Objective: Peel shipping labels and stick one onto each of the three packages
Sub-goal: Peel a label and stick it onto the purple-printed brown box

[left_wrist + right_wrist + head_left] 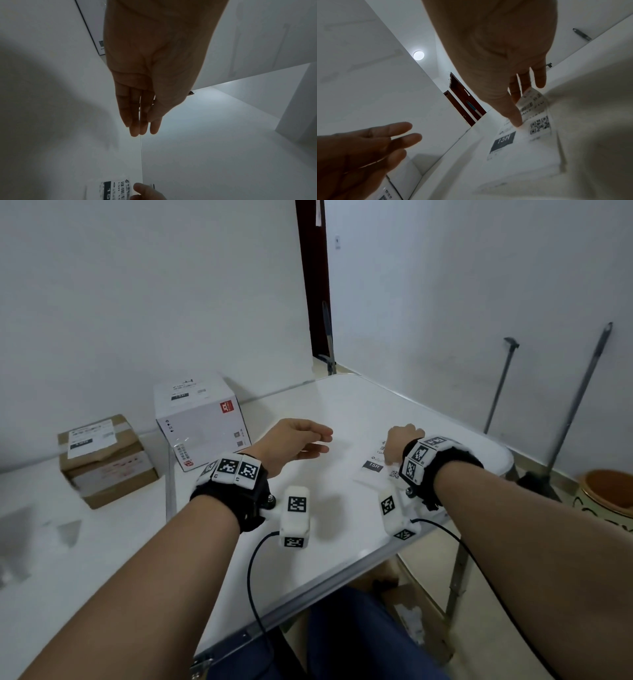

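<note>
White labels (376, 470) lie stacked on the desk (342, 412), where the right hand (402, 436) pinches up the top label's (532, 105) edge between thumb and fingers (515, 117). Left hand (294, 440) hovers nearby, fingers straight, holding nothing; a white box (202, 419) and brown box (102, 457), both labelled, sit far left

Quick count: two boxes in view, one white carton (200, 419) and one brown cardboard box (106, 460), each with one label already stuck on top. One stack of shipping labels (376, 470) on the white table (342, 412) (can't tell how many sheets). Two hands: left hand (294, 441), right hand (402, 438). Two metal poles (579, 398) against the wall.
</note>
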### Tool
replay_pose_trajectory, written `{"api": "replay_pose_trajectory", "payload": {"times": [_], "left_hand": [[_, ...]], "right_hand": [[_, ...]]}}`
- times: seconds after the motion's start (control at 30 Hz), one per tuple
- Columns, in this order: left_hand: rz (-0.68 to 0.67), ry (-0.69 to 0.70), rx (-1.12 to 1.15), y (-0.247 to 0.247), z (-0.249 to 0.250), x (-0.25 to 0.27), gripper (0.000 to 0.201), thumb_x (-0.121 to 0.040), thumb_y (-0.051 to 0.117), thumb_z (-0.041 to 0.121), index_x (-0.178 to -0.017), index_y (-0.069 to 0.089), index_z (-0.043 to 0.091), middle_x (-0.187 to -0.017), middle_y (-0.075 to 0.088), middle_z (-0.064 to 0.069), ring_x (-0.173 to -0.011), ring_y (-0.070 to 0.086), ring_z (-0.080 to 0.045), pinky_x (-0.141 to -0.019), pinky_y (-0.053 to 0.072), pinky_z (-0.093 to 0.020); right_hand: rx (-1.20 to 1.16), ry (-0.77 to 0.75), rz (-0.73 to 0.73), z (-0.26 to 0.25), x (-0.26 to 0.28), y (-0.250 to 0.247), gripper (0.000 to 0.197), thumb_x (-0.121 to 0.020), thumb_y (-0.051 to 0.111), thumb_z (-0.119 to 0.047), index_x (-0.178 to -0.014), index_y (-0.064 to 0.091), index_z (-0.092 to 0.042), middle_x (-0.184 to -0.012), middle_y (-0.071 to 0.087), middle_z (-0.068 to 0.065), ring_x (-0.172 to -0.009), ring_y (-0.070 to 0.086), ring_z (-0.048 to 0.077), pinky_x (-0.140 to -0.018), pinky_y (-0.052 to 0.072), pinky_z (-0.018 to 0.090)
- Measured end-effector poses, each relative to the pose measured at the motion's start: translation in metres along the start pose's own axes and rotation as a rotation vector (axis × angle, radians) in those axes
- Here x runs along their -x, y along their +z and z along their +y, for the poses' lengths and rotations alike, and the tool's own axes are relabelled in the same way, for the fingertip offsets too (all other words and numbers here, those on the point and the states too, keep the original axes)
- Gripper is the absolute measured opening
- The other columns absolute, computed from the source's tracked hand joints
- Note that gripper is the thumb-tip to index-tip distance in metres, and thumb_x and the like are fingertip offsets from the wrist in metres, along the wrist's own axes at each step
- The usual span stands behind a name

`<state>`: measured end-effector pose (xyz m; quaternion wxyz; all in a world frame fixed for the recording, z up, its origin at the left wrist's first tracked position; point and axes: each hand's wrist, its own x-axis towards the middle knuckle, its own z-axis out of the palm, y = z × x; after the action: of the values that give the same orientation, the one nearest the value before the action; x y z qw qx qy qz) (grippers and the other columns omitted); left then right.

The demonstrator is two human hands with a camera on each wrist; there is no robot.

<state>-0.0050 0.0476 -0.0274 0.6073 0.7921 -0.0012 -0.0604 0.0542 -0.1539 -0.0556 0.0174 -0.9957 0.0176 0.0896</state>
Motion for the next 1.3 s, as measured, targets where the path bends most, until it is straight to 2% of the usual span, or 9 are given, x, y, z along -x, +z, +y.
{"api": "replay_pose_trajectory", "payload": {"times": [0.1, 0.17, 0.33, 0.5, 0.77, 0.9, 0.97, 1.03, 1.3], "left_hand": [[0.006, 0.005, 0.005, -0.006, -0.002, 0.004, 0.025, -0.095, 0.048, 0.000, -0.112, 0.067, 0.000, -0.112, 0.069, -0.013, -0.094, 0.068, -0.023, -0.089, 0.055, -0.031], [0.015, 0.006, 0.017, -0.013, -0.003, 0.007, 0.025, -0.095, 0.048, 0.000, -0.111, 0.067, 0.001, -0.110, 0.069, -0.012, -0.094, 0.068, -0.023, -0.088, 0.055, -0.030], [0.096, -0.014, 0.076, -0.033, -0.010, 0.015, 0.023, -0.094, 0.052, 0.003, -0.112, 0.067, 0.006, -0.112, 0.069, -0.011, -0.093, 0.068, -0.021, -0.090, 0.054, -0.029], [0.288, -0.035, 0.085, -0.072, -0.010, 0.029, 0.023, -0.092, 0.058, 0.005, -0.114, 0.063, 0.011, -0.106, 0.065, -0.008, -0.085, 0.062, -0.016, -0.081, 0.053, -0.024], [0.452, -0.073, 0.138, -0.162, -0.012, 0.102, 0.028, -0.089, 0.066, 0.030, -0.108, 0.070, 0.010, -0.105, 0.074, -0.005, -0.091, 0.068, -0.016, -0.085, 0.054, -0.029], [0.515, -0.093, 0.151, -0.195, -0.028, 0.148, 0.027, -0.087, 0.068, 0.016, -0.111, 0.069, 0.002, -0.108, 0.072, -0.013, -0.082, 0.069, -0.016, -0.071, 0.057, -0.021], [0.531, -0.079, 0.159, -0.205, -0.035, 0.168, 0.024, -0.087, 0.066, 0.007, -0.108, 0.069, -0.003, -0.103, 0.072, -0.015, -0.078, 0.070, -0.015, -0.070, 0.057, -0.019], [0.555, -0.065, 0.184, -0.214, -0.042, 0.184, 0.014, -0.086, 0.065, 0.003, -0.098, 0.070, -0.003, -0.090, 0.075, -0.011, -0.074, 0.070, -0.016, -0.074, 0.058, -0.022], [0.686, -0.025, 0.333, -0.237, -0.067, 0.231, 0.005, -0.086, 0.064, 0.000, -0.084, 0.069, 0.000, -0.071, 0.073, -0.008, -0.066, 0.071, -0.012, -0.067, 0.057, -0.018]], "right_hand": [[-0.106, -0.020, 0.017, -0.005, 0.002, 0.000, 0.008, -0.089, 0.055, -0.010, -0.092, 0.060, -0.006, -0.108, 0.061, 0.014, -0.106, 0.057, 0.032, -0.085, 0.046, 0.033], [-0.232, -0.037, 0.019, -0.011, 0.001, 0.002, 0.017, -0.089, 0.051, -0.006, -0.072, 0.054, -0.006, -0.087, 0.062, 0.012, -0.089, 0.059, 0.031, -0.073, 0.046, 0.030], [-0.607, -0.136, 0.063, -0.029, 0.002, 0.003, 0.020, -0.088, 0.055, -0.008, -0.100, 0.072, -0.005, -0.102, 0.068, 0.006, -0.097, 0.065, 0.026, -0.086, 0.054, 0.033], [-1.077, -0.324, 0.188, -0.069, 0.016, -0.016, 0.013, -0.088, 0.062, -0.010, -0.095, 0.073, -0.012, -0.084, 0.063, -0.002, -0.081, 0.058, 0.014, -0.060, 0.043, 0.015], [-1.284, -0.593, 0.220, -0.175, 0.051, -0.039, 0.015, -0.091, 0.059, -0.009, -0.101, 0.070, -0.013, -0.082, 0.063, -0.007, -0.075, 0.059, 0.005, -0.060, 0.042, 0.011], [-1.330, -0.636, 0.179, -0.221, 0.068, -0.039, 0.017, -0.091, 0.057, -0.009, -0.102, 0.070, -0.012, -0.096, 0.068, 0.003, -0.085, 0.065, 0.013, -0.069, 0.055, 0.023], [-1.367, -0.672, 0.150, -0.244, 0.078, -0.037, 0.016, -0.091, 0.058, -0.006, -0.102, 0.069, -0.008, -0.097, 0.068, 0.006, -0.086, 0.063, 0.014, -0.073, 0.052, 0.014], [-1.394, -0.710, 0.111, -0.264, 0.089, -0.034, 0.015, -0.091, 0.057, -0.003, -0.100, 0.068, -0.007, -0.092, 0.066, 0.004, -0.082, 0.061, 0.011, -0.062, 0.047, 0.006], [-1.336, -0.747, 0.106, -0.328, 0.112, -0.019, 0.018, -0.090, 0.056, -0.009, -0.093, 0.067, -0.024, -0.096, 0.069, 0.004, -0.092, 0.068, 0.019, -0.080, 0.056, 0.033]]}}
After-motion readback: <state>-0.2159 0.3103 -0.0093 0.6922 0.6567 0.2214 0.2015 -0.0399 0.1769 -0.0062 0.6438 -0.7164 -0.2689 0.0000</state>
